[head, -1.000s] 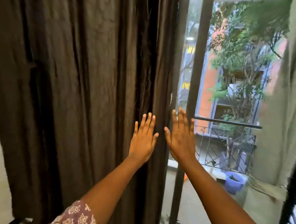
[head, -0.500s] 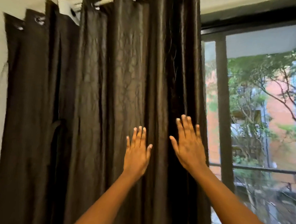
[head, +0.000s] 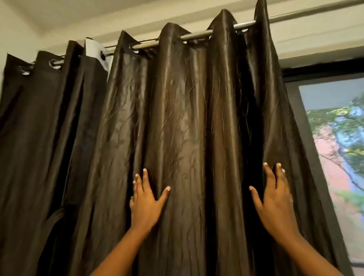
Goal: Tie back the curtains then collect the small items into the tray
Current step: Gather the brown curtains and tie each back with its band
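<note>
Flat hands (head: 209,204) press curtain (head: 186,127)

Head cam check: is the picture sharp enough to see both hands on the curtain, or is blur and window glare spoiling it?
Head view: both the left hand and right hand read clearly, flat on the dark curtain; sheen streaks its folds; the far-left folds smear with motion blur; the window is bright and soft; the curtain rod tilts from the wide-angle, upward look.

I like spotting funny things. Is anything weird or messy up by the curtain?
Yes. Near the left end of the rod, a white patch with its own ring pokes out between the folds of the dark curtain. It looks like a flipped lining or another cloth; I cannot tell which. Nothing looks torn.
</note>
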